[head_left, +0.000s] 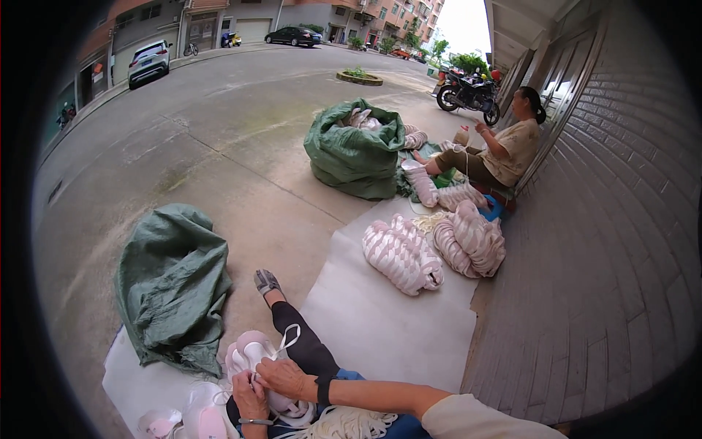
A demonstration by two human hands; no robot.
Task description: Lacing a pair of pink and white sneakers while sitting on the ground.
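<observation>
Head view, two hands pinched shut on one white lace, two green sacks

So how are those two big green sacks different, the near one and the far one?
The far sack stands up, round and open at the top; the near sack looks slumped and crumpled. Pale things show in the far sack's mouth, but no contents show in the near sack. Both are green and wrinkled.
</observation>
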